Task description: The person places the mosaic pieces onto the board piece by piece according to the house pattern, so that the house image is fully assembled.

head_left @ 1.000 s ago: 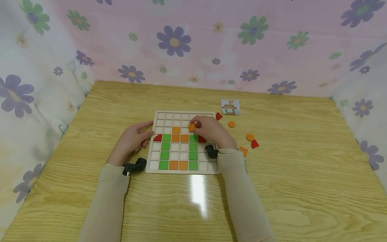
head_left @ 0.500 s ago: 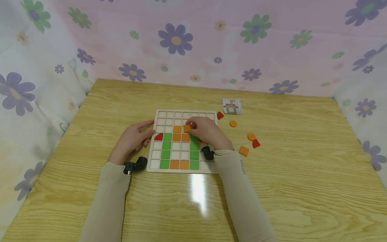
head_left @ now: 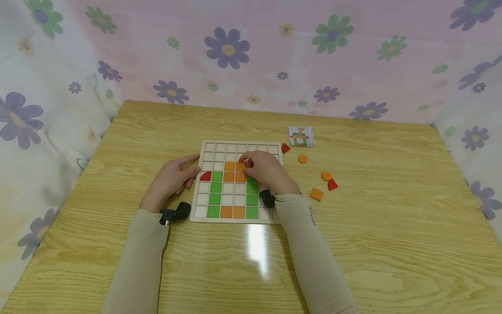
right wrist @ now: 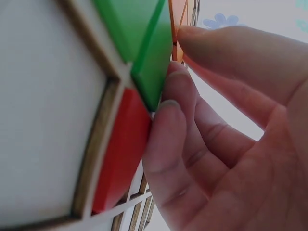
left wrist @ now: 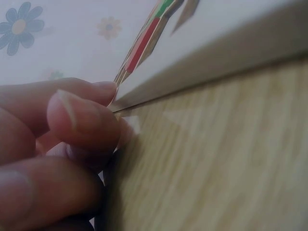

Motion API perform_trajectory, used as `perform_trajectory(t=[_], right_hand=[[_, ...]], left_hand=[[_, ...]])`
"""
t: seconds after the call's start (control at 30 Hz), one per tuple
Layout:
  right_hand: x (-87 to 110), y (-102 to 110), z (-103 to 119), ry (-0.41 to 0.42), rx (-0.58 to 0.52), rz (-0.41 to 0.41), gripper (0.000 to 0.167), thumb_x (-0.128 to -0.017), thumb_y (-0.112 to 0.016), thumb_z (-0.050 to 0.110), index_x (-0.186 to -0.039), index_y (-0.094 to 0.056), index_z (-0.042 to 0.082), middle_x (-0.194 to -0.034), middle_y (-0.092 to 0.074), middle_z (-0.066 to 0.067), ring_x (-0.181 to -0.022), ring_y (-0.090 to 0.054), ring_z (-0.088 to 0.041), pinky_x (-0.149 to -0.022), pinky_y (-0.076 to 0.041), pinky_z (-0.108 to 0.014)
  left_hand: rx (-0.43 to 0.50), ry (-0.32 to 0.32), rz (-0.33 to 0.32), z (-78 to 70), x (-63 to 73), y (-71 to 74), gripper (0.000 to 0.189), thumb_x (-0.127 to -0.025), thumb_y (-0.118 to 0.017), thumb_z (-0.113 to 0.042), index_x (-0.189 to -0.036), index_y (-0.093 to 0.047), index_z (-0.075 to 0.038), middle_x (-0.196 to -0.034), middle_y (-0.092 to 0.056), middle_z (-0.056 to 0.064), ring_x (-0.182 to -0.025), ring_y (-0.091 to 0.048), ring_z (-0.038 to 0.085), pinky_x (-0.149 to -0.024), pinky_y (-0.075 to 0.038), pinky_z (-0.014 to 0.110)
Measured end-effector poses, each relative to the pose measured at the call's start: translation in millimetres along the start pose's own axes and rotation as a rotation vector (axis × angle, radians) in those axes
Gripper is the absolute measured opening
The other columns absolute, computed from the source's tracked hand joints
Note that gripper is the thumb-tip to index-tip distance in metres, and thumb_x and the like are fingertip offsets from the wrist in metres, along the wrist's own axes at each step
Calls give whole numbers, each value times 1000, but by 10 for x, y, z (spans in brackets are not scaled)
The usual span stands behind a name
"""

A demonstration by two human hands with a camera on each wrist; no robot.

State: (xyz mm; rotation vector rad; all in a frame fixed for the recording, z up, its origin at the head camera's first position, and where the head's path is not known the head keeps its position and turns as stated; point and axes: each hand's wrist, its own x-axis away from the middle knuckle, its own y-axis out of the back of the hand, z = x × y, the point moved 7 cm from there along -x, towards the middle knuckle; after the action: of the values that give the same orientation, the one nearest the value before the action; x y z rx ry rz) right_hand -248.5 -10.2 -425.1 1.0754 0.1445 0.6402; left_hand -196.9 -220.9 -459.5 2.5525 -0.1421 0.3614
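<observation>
A wooden grid board (head_left: 235, 221) lies on the table with square tiles in several cells. My right hand (head_left: 263, 169) is over its upper right part, thumb and forefinger at the edge of an orange square tile (head_left: 238, 166), which lies in a cell beside another orange tile (head_left: 229, 166). In the right wrist view, the thumb touches orange, and the other fingers bend beside a green tile (right wrist: 153, 62) and a red quarter-circle tile (right wrist: 122, 154). My left hand (head_left: 169, 179) rests its fingertips against the board's left edge, forefinger fairly straight. Another red quarter-circle (head_left: 205, 176) sits at the left.
A small pattern card (head_left: 301, 136) lies behind the board on the right. Loose pieces lie to the right: a red quarter-circle (head_left: 285, 148), an orange disc (head_left: 303, 159), another orange disc (head_left: 326, 175), a red piece (head_left: 332, 185) and an orange square (head_left: 317, 194).
My right hand has moved left and lowered the orange square tile into the cell right of the upper orange tile. The left hand has stayed at the board's edge.
</observation>
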Motion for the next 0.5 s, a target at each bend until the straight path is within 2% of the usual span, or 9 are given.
perform_trajectory(t=[0.2,0.5], right_hand=[[11,23,0,27,-30,-7,27,-86,-59,21,-113,-60,19,-83,-55,3,-75,-49,-14,-69,-41,-27],[69,133,-124,16,-127,-35,27,-89,-56,24,-115,-59,19,-87,-57,3,-75,-50,-16,-69,-42,-30]], left_hand=[[-11,-13,8,0,-2,1,52,-88,-53,-40,-136,-38,-28,-56,-52,10,-33,-35,14,-32,-33,31],[7,-13,1,4,-7,-8,50,-88,-54,-39,-135,-40,-28,-55,-51,10,-33,-34,14,-32,-33,30]])
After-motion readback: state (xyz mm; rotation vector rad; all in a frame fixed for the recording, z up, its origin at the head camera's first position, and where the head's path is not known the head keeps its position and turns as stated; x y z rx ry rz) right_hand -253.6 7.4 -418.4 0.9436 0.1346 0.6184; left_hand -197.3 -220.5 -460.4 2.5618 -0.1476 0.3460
